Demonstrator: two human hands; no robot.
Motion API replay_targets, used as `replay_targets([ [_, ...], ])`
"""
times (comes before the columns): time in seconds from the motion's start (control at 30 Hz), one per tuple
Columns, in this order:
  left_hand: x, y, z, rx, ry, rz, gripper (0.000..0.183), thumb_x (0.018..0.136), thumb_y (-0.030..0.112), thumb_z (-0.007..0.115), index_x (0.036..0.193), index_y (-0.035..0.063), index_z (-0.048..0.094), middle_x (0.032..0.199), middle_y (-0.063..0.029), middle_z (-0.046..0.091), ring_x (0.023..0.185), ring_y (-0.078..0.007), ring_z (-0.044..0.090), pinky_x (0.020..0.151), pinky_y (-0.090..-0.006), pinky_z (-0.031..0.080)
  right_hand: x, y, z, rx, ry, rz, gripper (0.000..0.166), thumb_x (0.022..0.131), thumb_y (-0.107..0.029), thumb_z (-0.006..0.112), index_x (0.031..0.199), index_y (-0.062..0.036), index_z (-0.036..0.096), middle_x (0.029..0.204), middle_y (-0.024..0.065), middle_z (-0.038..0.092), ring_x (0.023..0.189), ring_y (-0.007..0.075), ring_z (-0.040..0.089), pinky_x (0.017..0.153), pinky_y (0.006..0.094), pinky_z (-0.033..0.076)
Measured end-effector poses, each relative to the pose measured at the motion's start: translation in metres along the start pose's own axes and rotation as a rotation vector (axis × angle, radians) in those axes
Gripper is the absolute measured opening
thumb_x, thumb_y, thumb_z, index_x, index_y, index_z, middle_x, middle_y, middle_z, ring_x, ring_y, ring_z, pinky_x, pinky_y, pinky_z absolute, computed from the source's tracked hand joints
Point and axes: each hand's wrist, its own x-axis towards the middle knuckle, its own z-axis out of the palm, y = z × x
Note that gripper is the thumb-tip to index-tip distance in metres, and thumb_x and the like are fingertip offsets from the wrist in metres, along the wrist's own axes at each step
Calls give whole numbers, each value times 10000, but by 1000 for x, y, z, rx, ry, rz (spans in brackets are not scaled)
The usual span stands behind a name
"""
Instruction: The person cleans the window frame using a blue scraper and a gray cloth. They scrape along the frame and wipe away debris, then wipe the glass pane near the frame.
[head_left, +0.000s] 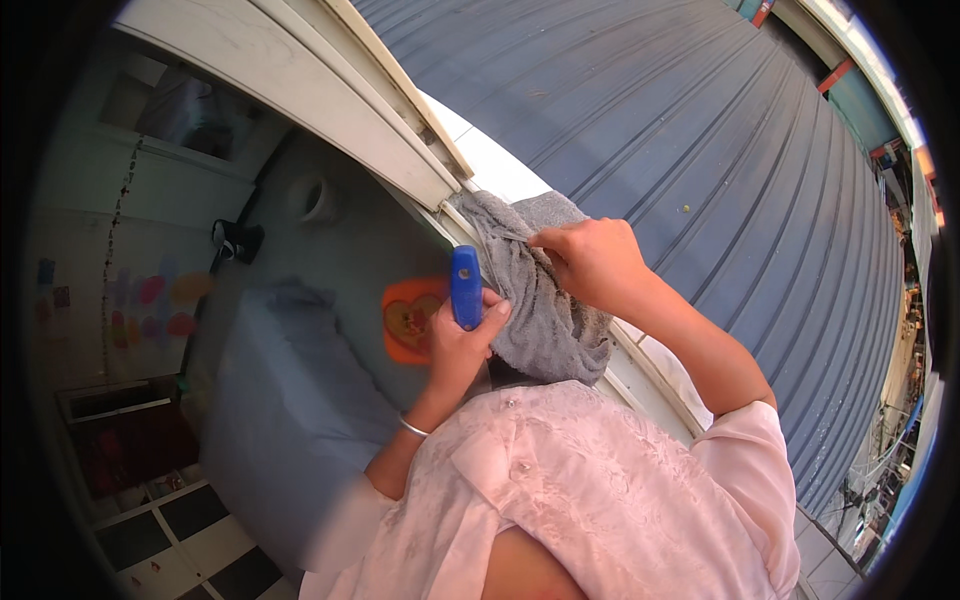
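My left hand (471, 337) is closed around the blue plastic handle (466, 285) of a tool, whose working end I cannot make out below the fingers. A hole shows near the handle's upper end. Draped over the window sill, a damp-looking grey towel (536, 322) hangs in bunched folds. Thumb and forefinger of my right hand (600, 259) pinch its upper part. The towel lies just right of the blue handle and covers part of the window track (626, 382).
Outside on the right spreads a ribbed blue-grey metal roof (675, 172). A pale window frame (315, 97) slants across the top left. Inside are a blue-grey cloth-covered shape (292, 405), an orange item with a heart (401, 321) and a white roll-like object (309, 198).
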Motion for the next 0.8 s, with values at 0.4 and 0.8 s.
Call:
replay_targets([
  [0.4, -10, 43, -8, 9, -253, -146, 282, 817, 215, 785, 801, 65, 548, 642, 40, 505, 452, -43, 445, 407, -209, 368, -79, 20, -24, 289, -43, 170, 227, 866, -66, 671, 1073, -116, 750, 588, 76, 590, 518, 157, 529, 531, 312, 420],
  [0.8, -17, 133, 130, 233, -509, 710, 342, 849, 238, 716, 1053, -21, 627, 679, -86, 617, 626, -203, 611, 639, -337, 493, -118, 51, -50, 1078, 876, 310, 90, 937, -44, 625, 1011, -12, 666, 808, -42, 618, 655, 17, 480, 541, 192, 346],
])
